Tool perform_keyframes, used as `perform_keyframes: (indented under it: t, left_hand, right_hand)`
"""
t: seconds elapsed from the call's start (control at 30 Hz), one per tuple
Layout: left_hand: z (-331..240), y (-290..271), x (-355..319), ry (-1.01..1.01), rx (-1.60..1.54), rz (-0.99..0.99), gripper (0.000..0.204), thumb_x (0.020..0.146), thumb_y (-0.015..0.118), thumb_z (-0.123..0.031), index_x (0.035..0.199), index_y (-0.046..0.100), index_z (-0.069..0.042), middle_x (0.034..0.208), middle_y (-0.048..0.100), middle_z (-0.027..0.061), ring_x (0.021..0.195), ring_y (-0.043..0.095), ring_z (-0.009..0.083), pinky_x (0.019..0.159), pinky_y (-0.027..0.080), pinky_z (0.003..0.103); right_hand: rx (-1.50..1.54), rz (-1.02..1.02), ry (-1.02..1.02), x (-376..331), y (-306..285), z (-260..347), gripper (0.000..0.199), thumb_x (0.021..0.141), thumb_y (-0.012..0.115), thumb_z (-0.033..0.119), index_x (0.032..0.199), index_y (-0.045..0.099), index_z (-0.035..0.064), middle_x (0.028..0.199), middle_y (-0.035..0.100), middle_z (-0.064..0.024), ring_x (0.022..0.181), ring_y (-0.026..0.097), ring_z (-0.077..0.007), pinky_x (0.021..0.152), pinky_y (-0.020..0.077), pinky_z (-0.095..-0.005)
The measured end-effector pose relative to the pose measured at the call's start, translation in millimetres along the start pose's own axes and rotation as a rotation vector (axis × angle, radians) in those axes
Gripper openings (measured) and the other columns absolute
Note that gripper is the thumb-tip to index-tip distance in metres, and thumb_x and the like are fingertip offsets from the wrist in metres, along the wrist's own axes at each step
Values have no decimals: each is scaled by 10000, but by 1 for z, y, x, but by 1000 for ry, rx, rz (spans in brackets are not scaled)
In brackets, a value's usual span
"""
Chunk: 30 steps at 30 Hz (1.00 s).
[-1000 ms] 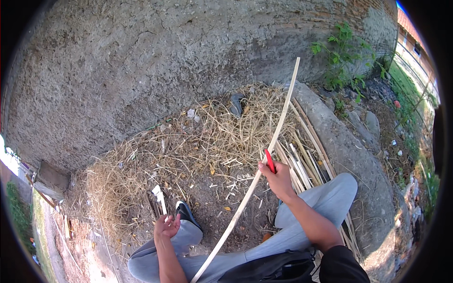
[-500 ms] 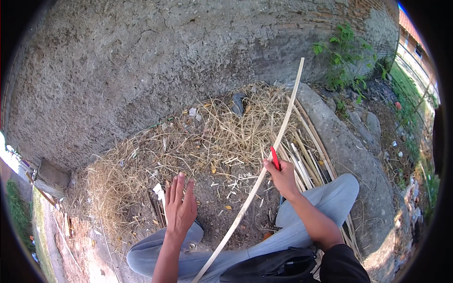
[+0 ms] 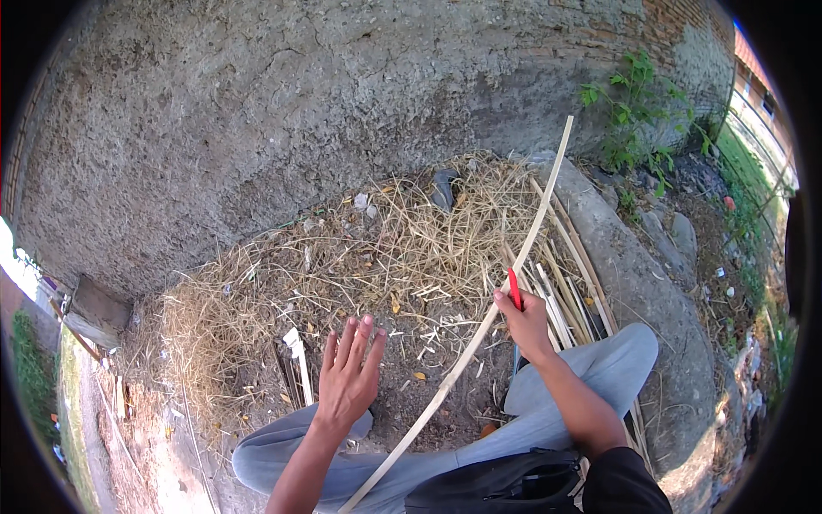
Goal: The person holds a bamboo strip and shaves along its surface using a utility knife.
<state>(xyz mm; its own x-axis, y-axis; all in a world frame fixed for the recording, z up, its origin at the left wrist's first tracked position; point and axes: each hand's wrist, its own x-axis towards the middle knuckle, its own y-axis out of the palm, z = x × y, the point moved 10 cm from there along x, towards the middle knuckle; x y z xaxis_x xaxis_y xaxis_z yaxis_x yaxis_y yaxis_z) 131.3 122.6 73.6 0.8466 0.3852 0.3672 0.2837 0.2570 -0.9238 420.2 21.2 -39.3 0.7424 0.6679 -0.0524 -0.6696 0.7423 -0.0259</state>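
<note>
A long pale strip (image 3: 425, 414), which looks like split bamboo, slants from beside my lap up toward the wall. My right hand (image 3: 527, 328) is closed on it at about its middle. From the same hand pokes a narrow red thing (image 3: 515, 288), perhaps a tool's handle; its other end is hidden by my fingers. My left hand (image 3: 348, 383) is open, back upward, fingers stretched out above the ground. It holds nothing and stays apart from the strip, left of it.
A bundle of strips (image 3: 569, 300) lies right of my right hand. More pieces (image 3: 300, 368) lie by my left hand. Dry straw (image 3: 428, 231) and pale shavings (image 3: 441, 330) cover the ground before a rough wall (image 3: 300, 111). A stone ledge (image 3: 634, 265) runs along the right.
My left hand has moved a little right, its fingers still spread. The right hand, strip and red thing sit slightly lower and farther right, as the whole view has shifted a little.
</note>
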Motion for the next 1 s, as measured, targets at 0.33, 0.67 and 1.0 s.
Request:
perform_keyframes:
  t: [0.33, 0.67, 1.0]
  left_hand:
    - [-22, -11, 13, -77, -315, -5, 438, 958, 606, -112, 1386, 556, -35, 1465, 541, 184, 1369, 503, 390, 1107, 423, 531]
    - [-76, 78, 1, -615, -1498, 698, 407, 1089, 492, -220, 1404, 492, 36, 1141, 694, 154, 668, 696, 136, 538, 523, 265]
    - [-72, 102, -22, -639, -1580, 611, 304, 1106, 433, -191, 1279, 578, 12, 1137, 682, 92, 546, 590, 97, 469, 475, 257]
  right_hand:
    - [61, 30, 13, -4, 2, 6, 267, 982, 713, 264, 856, 687, 31, 591, 420, 94, 516, 336, -18, 471, 240, -264]
    - [304, 261, 77, -19, 40, 12, 271, 1000, 679, 202, 1176, 691, -3, 934, 755, -97, 490, 393, -2, 437, 302, -208]
    - [147, 259, 75, -27, 52, -1, 200, 962, 738, 212, 938, 724, 14, 633, 534, 60, 509, 383, -10, 459, 277, -231]
